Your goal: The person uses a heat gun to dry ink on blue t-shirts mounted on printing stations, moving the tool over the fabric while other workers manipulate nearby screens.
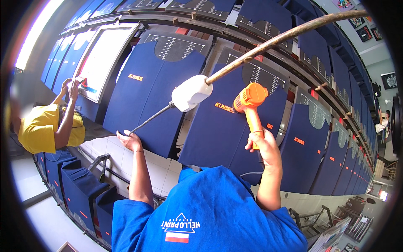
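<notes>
My right hand (pixel 268 147) is wrapped round the handle of an orange heat gun (pixel 250 103). Its wide head is up over a navy-blue fabric panel (pixel 205 138) with small orange print. My left hand (pixel 131 141) has its fingers round a dark cable (pixel 152 119), beside the lower edge of another navy panel (pixel 147 96). That cable runs up to a white electrical connector (pixel 191 93), which hangs close in front of me from a thick brown cord or pole (pixel 285 38). The cable past my left fingers is hidden.
Rows of navy panels on dark boards line metal rails (pixel 201 26), curving away to the right. At the left a co-worker in a yellow shirt (pixel 46 128) works over a framed printing screen (pixel 107 54). White floor tiles (pixel 161 174) show between the rows.
</notes>
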A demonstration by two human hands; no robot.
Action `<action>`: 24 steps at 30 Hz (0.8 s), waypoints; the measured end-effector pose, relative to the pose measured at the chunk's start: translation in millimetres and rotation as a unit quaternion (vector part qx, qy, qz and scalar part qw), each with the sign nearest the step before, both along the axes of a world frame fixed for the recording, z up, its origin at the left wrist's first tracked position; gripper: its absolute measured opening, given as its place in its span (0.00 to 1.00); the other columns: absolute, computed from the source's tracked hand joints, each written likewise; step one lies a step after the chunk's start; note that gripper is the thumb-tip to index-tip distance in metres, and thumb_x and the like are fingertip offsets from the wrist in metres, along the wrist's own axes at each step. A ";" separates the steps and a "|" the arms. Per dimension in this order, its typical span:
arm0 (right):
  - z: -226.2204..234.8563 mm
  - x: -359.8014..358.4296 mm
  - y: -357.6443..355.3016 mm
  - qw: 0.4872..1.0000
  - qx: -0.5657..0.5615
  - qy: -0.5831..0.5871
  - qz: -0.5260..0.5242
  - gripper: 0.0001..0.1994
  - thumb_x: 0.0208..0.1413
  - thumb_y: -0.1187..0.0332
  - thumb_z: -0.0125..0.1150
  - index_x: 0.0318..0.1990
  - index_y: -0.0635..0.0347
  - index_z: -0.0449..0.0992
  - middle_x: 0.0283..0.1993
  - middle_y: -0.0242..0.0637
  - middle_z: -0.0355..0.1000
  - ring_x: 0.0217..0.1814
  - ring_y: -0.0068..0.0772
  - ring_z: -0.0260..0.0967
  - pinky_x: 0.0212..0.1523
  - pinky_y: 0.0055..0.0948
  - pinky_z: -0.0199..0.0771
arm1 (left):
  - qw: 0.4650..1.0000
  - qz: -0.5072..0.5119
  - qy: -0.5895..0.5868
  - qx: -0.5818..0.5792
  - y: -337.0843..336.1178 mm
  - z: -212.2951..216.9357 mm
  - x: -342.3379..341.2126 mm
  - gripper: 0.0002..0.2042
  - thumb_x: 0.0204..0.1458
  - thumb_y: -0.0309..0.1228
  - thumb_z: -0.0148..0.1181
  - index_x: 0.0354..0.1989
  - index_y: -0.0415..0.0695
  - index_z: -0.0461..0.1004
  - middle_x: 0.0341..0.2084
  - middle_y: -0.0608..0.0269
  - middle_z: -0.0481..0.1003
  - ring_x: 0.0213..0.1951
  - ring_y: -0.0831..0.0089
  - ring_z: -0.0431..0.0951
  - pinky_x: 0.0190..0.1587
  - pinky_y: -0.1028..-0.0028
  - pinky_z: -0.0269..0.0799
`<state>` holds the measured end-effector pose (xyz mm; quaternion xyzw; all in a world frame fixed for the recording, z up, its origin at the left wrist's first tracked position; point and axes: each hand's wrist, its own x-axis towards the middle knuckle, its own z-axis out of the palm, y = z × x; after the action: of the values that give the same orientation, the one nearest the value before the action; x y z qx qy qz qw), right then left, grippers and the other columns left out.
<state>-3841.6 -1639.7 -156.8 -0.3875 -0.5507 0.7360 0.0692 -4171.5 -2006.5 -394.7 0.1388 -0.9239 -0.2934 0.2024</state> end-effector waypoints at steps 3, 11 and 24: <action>-0.9 1.4 2.7 1.000 -0.005 -0.002 0.009 0.17 0.57 0.59 0.62 0.45 0.63 0.69 0.27 0.31 0.72 0.28 0.23 0.72 0.29 0.21 0.71 | 1.000 -0.001 -0.002 -0.006 -1.7 -0.4 0.0 0.25 0.60 0.37 0.45 0.63 0.33 0.59 0.59 0.37 0.65 0.59 0.43 0.66 0.63 0.56 0.59; 2.9 3.7 3.7 1.000 -0.010 0.000 0.011 0.18 0.57 0.58 0.62 0.45 0.63 0.69 0.28 0.31 0.72 0.29 0.23 0.73 0.30 0.21 0.71 | 1.000 -0.001 -0.018 0.001 0.7 2.8 1.2 0.26 0.61 0.36 0.45 0.63 0.33 0.58 0.59 0.36 0.64 0.60 0.43 0.65 0.63 0.57 0.58; 9.9 8.2 0.9 1.000 -0.016 -0.002 0.006 0.17 0.56 0.59 0.62 0.43 0.62 0.69 0.27 0.31 0.72 0.28 0.22 0.72 0.29 0.20 0.70 | 1.000 -0.008 -0.001 0.004 -2.1 -0.3 -0.5 0.25 0.60 0.35 0.47 0.62 0.31 0.58 0.59 0.35 0.64 0.61 0.43 0.64 0.64 0.58 0.58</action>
<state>-3833.4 -1638.8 -146.9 -0.3869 -0.5415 0.7442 0.0572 -4172.0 -2008.7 -395.0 0.1327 -0.9239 -0.2988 0.1987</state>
